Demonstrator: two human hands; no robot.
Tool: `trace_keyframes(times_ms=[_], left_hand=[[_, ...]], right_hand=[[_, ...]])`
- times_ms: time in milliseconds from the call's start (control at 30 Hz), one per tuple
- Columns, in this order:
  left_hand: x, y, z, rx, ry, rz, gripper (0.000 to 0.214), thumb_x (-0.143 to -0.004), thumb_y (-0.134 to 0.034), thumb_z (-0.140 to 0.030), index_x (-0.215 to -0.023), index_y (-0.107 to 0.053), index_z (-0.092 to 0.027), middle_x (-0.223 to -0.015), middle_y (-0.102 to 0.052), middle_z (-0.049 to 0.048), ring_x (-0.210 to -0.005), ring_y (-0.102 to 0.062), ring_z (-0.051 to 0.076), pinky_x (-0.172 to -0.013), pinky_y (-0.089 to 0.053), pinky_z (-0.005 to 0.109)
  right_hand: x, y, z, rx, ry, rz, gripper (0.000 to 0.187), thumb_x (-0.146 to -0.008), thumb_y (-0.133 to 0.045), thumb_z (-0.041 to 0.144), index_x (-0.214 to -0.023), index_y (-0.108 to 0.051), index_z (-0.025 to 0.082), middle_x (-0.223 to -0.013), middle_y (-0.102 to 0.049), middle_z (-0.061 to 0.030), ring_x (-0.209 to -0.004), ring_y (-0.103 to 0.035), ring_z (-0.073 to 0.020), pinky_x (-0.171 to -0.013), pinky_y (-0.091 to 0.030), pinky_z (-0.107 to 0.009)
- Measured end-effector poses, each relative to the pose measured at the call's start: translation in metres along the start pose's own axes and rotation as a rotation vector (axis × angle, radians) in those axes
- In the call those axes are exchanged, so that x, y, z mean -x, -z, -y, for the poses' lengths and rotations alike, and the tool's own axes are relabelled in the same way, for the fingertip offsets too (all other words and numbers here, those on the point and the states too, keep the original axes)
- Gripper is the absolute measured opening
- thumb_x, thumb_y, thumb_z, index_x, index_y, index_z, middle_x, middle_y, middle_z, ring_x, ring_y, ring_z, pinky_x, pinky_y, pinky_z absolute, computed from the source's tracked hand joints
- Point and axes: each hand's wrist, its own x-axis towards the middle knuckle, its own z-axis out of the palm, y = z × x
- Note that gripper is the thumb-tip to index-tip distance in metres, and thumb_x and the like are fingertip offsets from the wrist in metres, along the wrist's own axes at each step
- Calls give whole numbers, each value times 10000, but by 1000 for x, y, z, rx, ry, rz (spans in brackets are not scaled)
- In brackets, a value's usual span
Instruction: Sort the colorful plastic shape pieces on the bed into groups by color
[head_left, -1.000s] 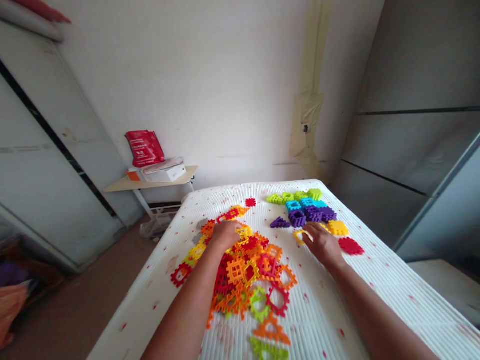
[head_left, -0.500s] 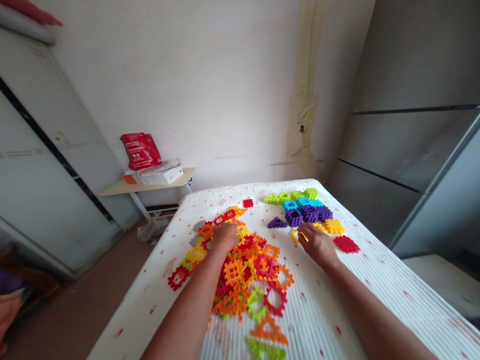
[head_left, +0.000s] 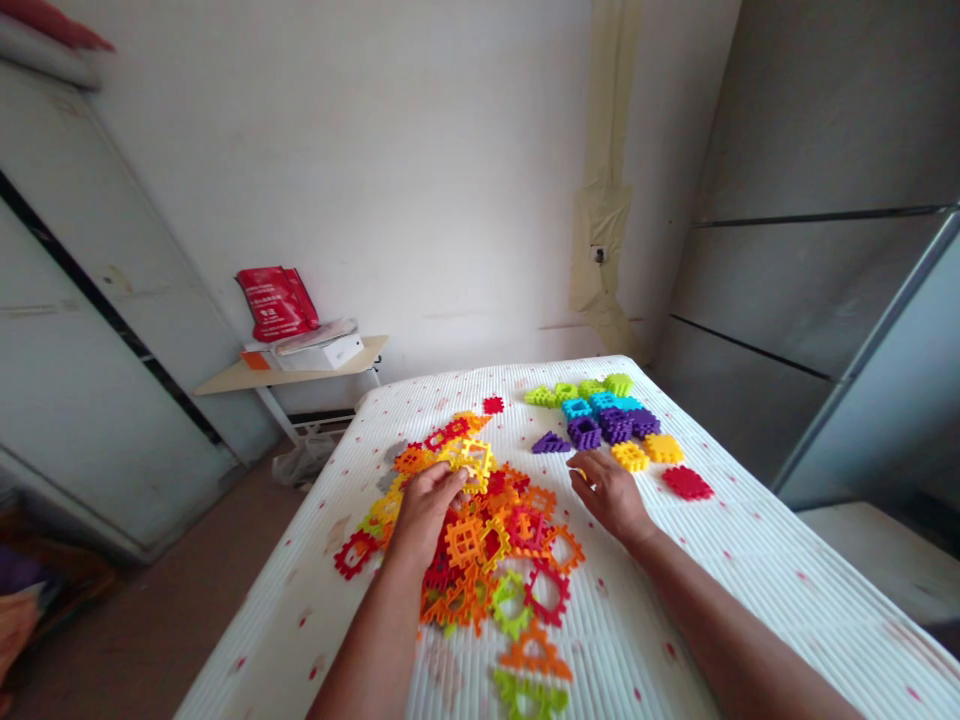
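Note:
My left hand is over the left-hand heap, its thumb and fingers closed on a yellow notched plastic building piece with an open centre. Loose orange pieces, along with red, yellow and green ones, lie heaped below and in front of it. To the right, my right hand is just above the sheet with its fingers curled in; what they hold, if anything, is mostly hidden. Close beyond it are a yellow square piece, purple pieces in a row and a lone purple triangular piece.
Blue pieces and green pieces stand in rows at the far right. A second yellow square and a red piece lie nearer. A side table with a red bag stands left; a grey cabinet is right.
My left hand has drawn back a little toward me and lifted a yellow piece off the heap. My right hand has shifted left and nearer, uncovering the yellow square behind it.

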Motion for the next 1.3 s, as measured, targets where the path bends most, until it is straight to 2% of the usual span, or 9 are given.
trace_keyframes(times_ms=[67, 167, 367, 567, 733, 867, 967, 1133, 1300], left_hand=[[10, -7, 7, 190, 73, -29, 339, -605, -703, -430, -726, -592, -134, -652, -597, -6, -515, -515, 87, -502, -386, 208], [18, -17, 17, 293, 118, -73, 354, -559, -747, -413, -692, -559, -144, -627, -550, -41, -497, -481, 64, -488, -381, 194], [28, -28, 20, 238, 141, 12, 326, -605, -720, -417, -662, -546, -148, -594, -524, -57, -474, -459, 48, -451, -341, 172], [31, -28, 23, 167, 150, 41, 323, -622, -705, -429, -709, -591, -140, -620, -569, -28, -476, -473, 67, -459, -352, 190], [32, -27, 28, 138, 151, 96, 333, -643, -699, -433, -777, -623, -137, -666, -591, -13, -504, -481, 72, -484, -369, 193], [31, -23, 28, 140, 137, 60, 356, -659, -694, -432, -841, -631, -133, -668, -572, -20, -516, -472, 61, -483, -360, 180], [29, -17, 28, 163, 118, 1, 376, -655, -700, -424, -874, -624, -128, -614, -538, -40, -498, -446, 55, -463, -339, 172], [28, -12, 31, 136, 85, -18, 362, -657, -698, -396, -887, -619, -127, -550, -533, -45, -508, -454, 71, -489, -357, 181], [29, -13, 29, 82, 70, -19, 371, -666, -680, -423, -875, -629, -121, -551, -551, -32, -530, -460, 84, -521, -371, 192]], right_hand=[[1, -1, 12, -66, -4, -5, 215, -884, -423, 268, -935, -618, 194, -869, -644, -70, -724, -616, -155, -674, -501, -272], [2, -2, 33, -157, 53, -32, 206, -873, -477, 308, -1006, -596, 206, -937, -641, -75, -748, -612, -158, -680, -515, -286], [6, -7, 63, -244, 202, -9, 411, -835, -559, 342, -1221, -481, 223, -1193, -550, -116, -1088, -521, -226, -896, -473, -398], [8, -7, 71, -281, 187, 81, 401, -831, -552, 301, -1215, -484, 209, -1161, -550, -115, -1060, -519, -221, -884, -476, -381], [7, -5, 76, -268, 153, 77, 366, -814, -552, 240, -1174, -503, 196, -1137, -562, -110, -1039, -525, -212, -877, -479, -362], [6, -3, 60, -151, 25, 26, 366, -799, -573, 250, -1157, -513, 197, -1085, -593, -100, -991, -551, -211, -855, -484, -357], [6, 2, 31, 94, -163, -21, 358, -788, -580, 259, -1134, -540, 176, -1057, -615, -112, -988, -556, -238, -856, -465, -384], [5, 12, -5, 388, -443, 105, 399, -776, -572, 237, -1161, -544, 134, -1039, -641, -117, -981, -572, -238, -834, -446, -332], [4, 11, -10, 435, -500, 165, 387, -774, -559, 222, -1149, -552, 127, -1053, -644, -113, -981, -574, -228, -839, -423, -296]])
